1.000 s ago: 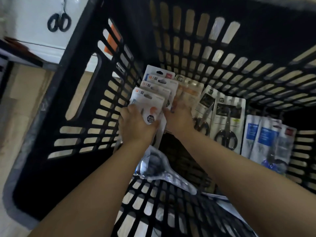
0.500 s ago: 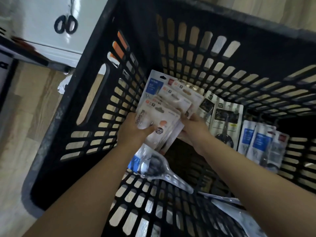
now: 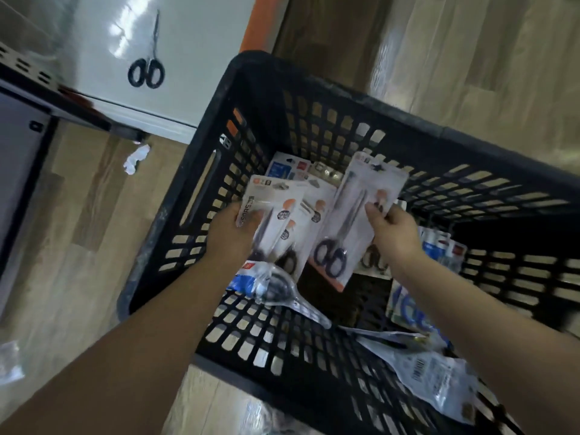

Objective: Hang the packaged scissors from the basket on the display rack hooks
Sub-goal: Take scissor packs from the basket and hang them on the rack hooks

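Nearest: both forearms reach into a black slatted basket (image 3: 361, 98) on a wood floor (image 3: 78, 215). Left hand (image 3: 230, 235): fingers curled round a small stack of carded scissor packs (image 3: 276, 215), thumb on the front card. Right hand (image 3: 394, 232): fingers pinch a single scissor pack (image 3: 354, 215), tilted, black handles at its lower end. Below the left fingers lies a clear bagged pack (image 3: 276, 287). Past the right fingers, more packs (image 3: 442, 249) stand against the basket wall. Farthest: loose black-handled scissors (image 3: 147, 70) on a white surface (image 3: 194, 51).
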